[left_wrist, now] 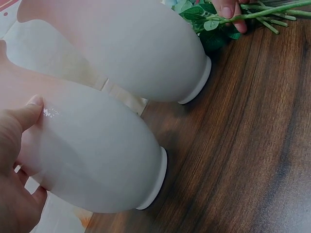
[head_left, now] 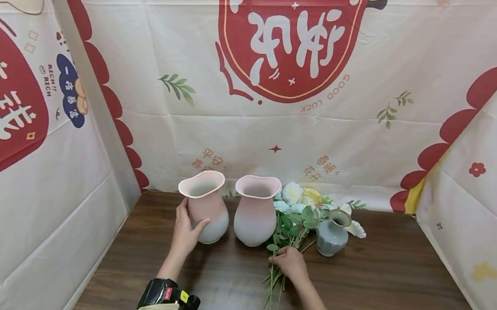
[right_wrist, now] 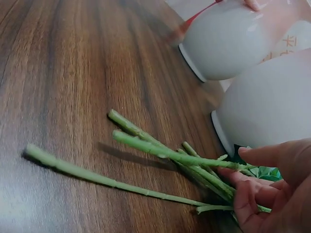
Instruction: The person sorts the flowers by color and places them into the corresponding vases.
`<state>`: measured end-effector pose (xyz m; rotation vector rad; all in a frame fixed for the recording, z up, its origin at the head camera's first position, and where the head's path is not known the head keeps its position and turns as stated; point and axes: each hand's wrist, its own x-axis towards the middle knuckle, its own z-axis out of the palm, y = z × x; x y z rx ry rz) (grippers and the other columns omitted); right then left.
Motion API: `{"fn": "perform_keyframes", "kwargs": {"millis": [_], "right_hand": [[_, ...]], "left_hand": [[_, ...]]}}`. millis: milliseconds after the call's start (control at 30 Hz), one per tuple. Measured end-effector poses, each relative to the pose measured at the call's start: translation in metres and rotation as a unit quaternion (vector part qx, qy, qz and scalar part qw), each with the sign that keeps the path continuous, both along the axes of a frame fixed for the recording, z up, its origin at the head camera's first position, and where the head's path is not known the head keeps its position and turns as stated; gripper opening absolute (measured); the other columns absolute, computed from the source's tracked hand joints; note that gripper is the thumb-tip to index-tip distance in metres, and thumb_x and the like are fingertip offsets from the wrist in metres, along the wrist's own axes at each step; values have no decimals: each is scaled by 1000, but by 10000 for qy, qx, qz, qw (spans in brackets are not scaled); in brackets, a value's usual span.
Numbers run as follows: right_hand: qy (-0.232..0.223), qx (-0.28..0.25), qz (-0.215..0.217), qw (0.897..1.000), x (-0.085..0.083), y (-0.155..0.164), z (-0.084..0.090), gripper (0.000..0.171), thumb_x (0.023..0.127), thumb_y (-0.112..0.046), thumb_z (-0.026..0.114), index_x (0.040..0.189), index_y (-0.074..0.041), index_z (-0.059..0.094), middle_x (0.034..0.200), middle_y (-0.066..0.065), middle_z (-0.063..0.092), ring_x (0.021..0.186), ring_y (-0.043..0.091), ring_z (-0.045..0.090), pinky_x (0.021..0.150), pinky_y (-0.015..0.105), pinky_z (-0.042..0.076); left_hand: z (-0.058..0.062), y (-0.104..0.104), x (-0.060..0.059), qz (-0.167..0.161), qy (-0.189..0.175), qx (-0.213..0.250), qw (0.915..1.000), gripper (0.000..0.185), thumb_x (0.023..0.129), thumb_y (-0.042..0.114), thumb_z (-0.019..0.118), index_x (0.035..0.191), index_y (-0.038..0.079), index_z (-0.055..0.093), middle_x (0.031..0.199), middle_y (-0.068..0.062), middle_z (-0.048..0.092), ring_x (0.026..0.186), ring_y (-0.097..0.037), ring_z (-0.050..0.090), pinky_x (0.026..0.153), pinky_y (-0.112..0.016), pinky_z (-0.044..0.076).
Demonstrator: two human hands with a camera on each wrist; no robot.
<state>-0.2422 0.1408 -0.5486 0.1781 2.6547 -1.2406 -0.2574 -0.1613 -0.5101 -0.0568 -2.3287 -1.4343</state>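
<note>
My left hand [head_left: 187, 231] grips a pink-and-white vase [head_left: 213, 211] with a wavy rim, thumb on the near side and fingers round its left. This vase leans slightly left; whether its base touches the table I cannot tell. A matching vase [head_left: 254, 220] stands upright beside it. My right hand [head_left: 290, 263] pinches green stems [right_wrist: 160, 150] of a bunch of artificial flowers [head_left: 299, 205], which lies with white, yellow and pale blue blooms away from me. In the right wrist view, cut stem ends spread over the table past the fingers [right_wrist: 245, 199].
A small grey-blue vase [head_left: 332, 235] with a narrow neck stands right of the flowers, some petals behind it. Everything is on a dark wooden table [head_left: 379, 292]. Printed white cloth [head_left: 276, 143] hangs behind the table and along both sides.
</note>
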Motion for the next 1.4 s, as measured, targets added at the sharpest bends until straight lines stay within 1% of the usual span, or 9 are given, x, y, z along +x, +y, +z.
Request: {"fn": "perform_keyframes", "kwargs": {"millis": [133,233,367,500,600,700,867,1133,1400], "right_hand": [[93,128,-139,9998,0,0,0,37,84,-22,78,109,3,70,96,15,76,88,28,69,75,42,55],[144,-21,-247,9996,-1,1,-3,29,85,-19,76,105,2,72,88,12,76,80,23,69,70,37,54],[108,-874,-456,9951,0,1,-2,21,87,-10,73,100,7,71,77,8,73,66,12,65,62,28,55],[-57,-1850,-714,9801,3,1,1,24,89,-2,69,107,14,66,82,14,74,68,13,69,62,27,59],[-125,-2213,-777,9720,6,2,0,26,91,0,66,111,16,63,86,17,75,71,15,71,64,27,60],[-167,-2460,-736,9663,8,4,-1,26,93,1,64,113,17,61,86,16,75,72,14,71,64,27,60],[-240,-2755,-715,9583,10,8,2,27,94,1,62,115,17,58,84,10,75,71,11,70,65,25,59],[-213,-2933,-730,9530,14,14,14,28,94,-1,62,118,14,56,85,6,75,73,10,70,67,24,58],[-14,-3071,-787,9484,15,19,29,29,96,-4,61,120,11,55,87,3,75,75,6,70,69,24,58]], "left_hand": [[1,1,0,-65,10,-45,10000,89,88,19,75,153,-7,19,148,-30,32,142,-46,34,117,-58,29],[1,1,1,-80,-27,-29,10000,90,88,18,75,153,-6,18,149,-30,31,143,-46,33,117,-58,29],[2,1,1,-85,-87,-2,9999,90,88,17,75,154,-5,18,151,-29,30,144,-45,32,117,-58,28],[1,0,1,-43,-135,-9,9999,91,88,17,76,154,-5,18,151,-29,30,144,-44,32,117,-58,28],[0,1,2,-36,-47,-6,10000,91,87,18,77,154,-6,19,150,-30,30,143,-46,33,116,-60,29],[-1,1,3,-39,206,-27,9998,91,87,20,77,152,-7,20,147,-33,32,139,-50,35,113,-63,30],[-2,3,4,19,478,-130,9988,89,89,28,75,152,-6,22,143,-33,35,135,-51,38,110,-61,33],[-1,1,1,-60,-81,49,9999,92,86,15,77,154,-5,18,149,-31,31,142,-46,34,116,-59,29],[1,1,0,-66,-111,58,9999,91,87,16,77,154,-4,19,150,-29,31,143,-43,33,117,-57,28]]}}
